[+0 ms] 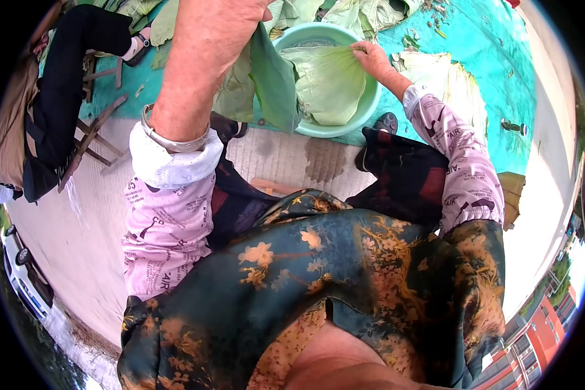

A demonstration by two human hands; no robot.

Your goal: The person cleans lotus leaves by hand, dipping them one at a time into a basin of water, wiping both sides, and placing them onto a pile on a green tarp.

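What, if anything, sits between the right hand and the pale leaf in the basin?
Nothing visible. The right hand touches the pale leaf in the basin. The darker leaf gripped by the left hand hangs at the basin's left rim, off to the side.

top (344, 273): dark teal, gold-orange floral print | sleeves (166, 227): pink, dark lettering incl. "AIR", lower left + right of frame | cuffs (169, 168): white, turned back | bangle (175, 143): silver, below left hand (218, 29) | trousers (403, 179): dark

Pale green leaf (328, 81), seemingly mint basin (371, 107).
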